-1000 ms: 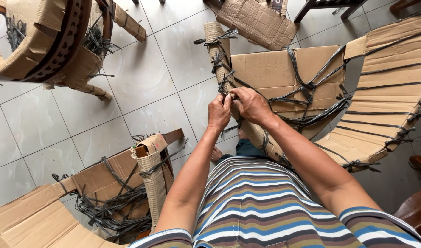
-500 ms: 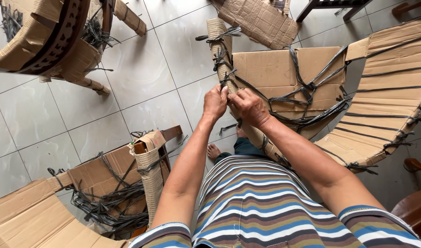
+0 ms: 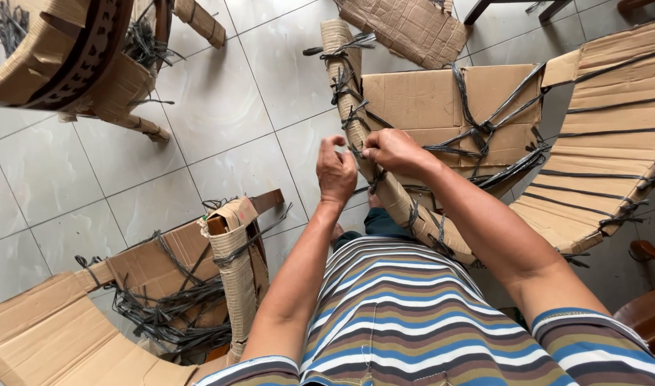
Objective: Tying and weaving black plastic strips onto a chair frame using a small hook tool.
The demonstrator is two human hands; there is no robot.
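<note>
- The cardboard-wrapped chair (image 3: 442, 136) stands on the tiled floor (image 3: 220, 136), straight ahead of the person.
- Both hands meet at its wrapped rail (image 3: 356, 121): left hand (image 3: 336, 174) left of right hand (image 3: 392, 151).
- A second wrapped chair (image 3: 163, 286) lies lower left.
- A third (image 3: 63, 57) stands upper left.

Bright, even daylight, soft shadows, sharp focus, wide-angle edge distortion.

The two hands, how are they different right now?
The left hand is held upright with its back to the camera, fingers pinched at the top; the right hand lies flatter, knuckles up. The left hand sits just off the cardboard-wrapped chair arm, while the right hand rests over it. Both are bare and meet at the black strap tied round that arm.
</note>
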